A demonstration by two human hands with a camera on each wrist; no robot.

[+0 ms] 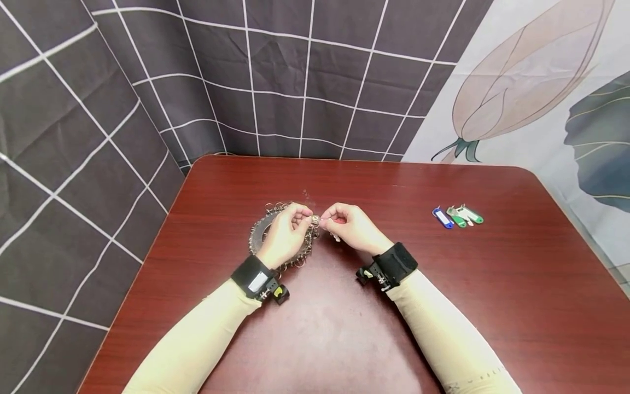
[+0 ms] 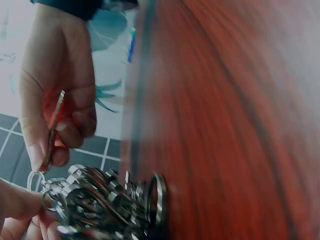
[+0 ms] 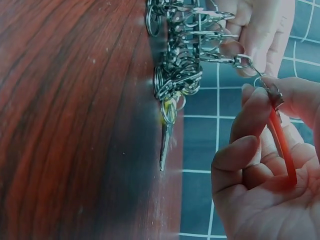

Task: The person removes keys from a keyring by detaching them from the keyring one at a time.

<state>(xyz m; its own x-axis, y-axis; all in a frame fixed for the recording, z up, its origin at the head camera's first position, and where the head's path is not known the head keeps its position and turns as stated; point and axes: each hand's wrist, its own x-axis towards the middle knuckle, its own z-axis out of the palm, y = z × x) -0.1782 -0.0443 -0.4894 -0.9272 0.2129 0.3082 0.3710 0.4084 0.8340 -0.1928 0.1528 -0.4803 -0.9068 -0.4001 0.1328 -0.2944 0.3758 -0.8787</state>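
Note:
A large metal ring strung with many small split rings and clasps (image 1: 255, 232) lies on the table under my left hand (image 1: 286, 232). My left thumb and fingers pinch one small metal clasp (image 3: 241, 61) at its right side. Close on the right, my right hand (image 1: 355, 227) pinches a red key tag (image 3: 281, 145) by its metal end, where a small split ring (image 3: 258, 81) meets the clasp. Whether ring and clasp are linked I cannot tell. A key (image 2: 56, 112) shows beside the red tag. Another key (image 3: 165, 145), with something yellow at its top, hangs from the cluster.
Toward the right of the reddish-brown table (image 1: 492, 284) lie a blue key tag (image 1: 443, 217) and green key tags (image 1: 473, 214) with keys. Dark gridded cloth (image 1: 280, 71) hangs behind and at the left. A flower-patterned cloth (image 1: 521, 82) hangs at the back right.

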